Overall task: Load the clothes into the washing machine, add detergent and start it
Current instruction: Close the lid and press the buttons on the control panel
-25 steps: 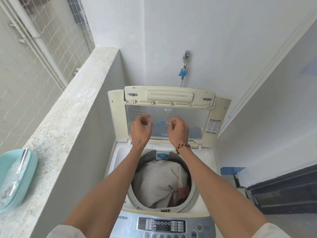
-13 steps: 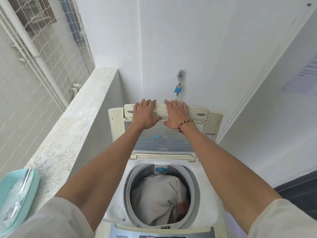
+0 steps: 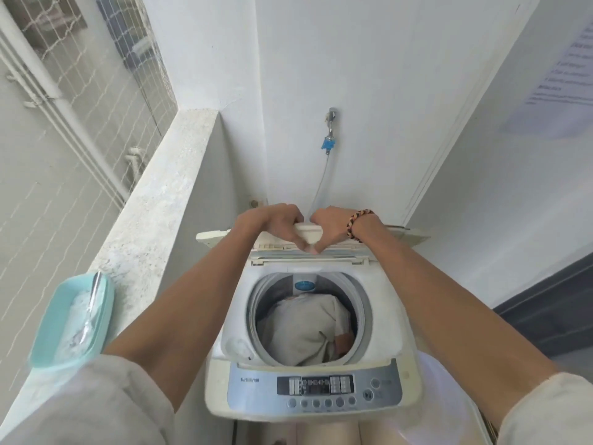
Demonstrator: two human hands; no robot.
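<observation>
Both hands grip the raised lid of the washing machine at its top edge. The fingers of the left hand and of the right hand are curled closed over that edge, thumbs meeting in front. Below the fingers, grey clothes lie in the open drum. Far left of the fingers, a turquoise tray with powder and a spoon rests on the ledge.

Wall tap with blue hose connector.
</observation>
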